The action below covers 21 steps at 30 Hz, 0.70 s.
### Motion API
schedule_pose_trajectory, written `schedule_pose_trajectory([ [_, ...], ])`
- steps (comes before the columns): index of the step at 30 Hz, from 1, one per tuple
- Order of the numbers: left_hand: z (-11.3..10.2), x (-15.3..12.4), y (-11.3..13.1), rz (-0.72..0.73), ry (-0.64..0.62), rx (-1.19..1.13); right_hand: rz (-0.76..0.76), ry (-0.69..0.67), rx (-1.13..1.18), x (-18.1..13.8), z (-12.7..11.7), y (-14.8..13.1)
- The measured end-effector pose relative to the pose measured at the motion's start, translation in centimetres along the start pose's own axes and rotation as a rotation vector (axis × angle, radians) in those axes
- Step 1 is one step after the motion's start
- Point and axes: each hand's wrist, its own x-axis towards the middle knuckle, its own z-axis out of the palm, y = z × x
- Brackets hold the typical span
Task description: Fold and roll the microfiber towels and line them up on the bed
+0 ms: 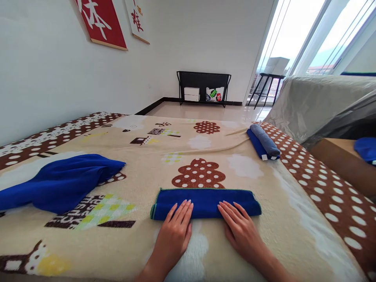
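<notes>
A blue towel [205, 201] with green stitched edges lies folded into a long narrow strip on the patterned blanket [141, 176], right in front of me. Stretched fingers of my left hand [176, 227] rest on its near edge, left of the middle. On the right part of the same edge lie the fingers of my right hand [241, 229], also straight. Both hands are open and press flat from above, with the palms toward the blanket. Whether the towel is rolled or only folded I cannot tell.
To the left lies a crumpled blue cloth [73, 176]. Far right on the blanket, a grey-blue rolled towel [265, 140] sits against a folded blue one [255, 145]. Beyond are a black rack [204, 80], a stool [268, 78], a plastic-covered piece of furniture [317, 98] and a cardboard box [337, 156].
</notes>
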Motion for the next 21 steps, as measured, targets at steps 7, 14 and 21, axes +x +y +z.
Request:
schedule_pose_trajectory([
  [7, -0.9, -4.3, -4.8, -0.128, 0.042, 0.08, 0.104, 0.026, -0.158, -4.7, -0.5, 5.2],
  [14, -0.6, -4.0, -5.5, -0.154, 0.038, 0.074, 0.169, 0.079, -0.176, -5.8, -0.1, 6.8],
  [21, -2.1, -2.6, -6.3, -0.247, -0.02, -0.037, 0.305, 0.023, 0.002, -3.2, -2.2, 6.7],
])
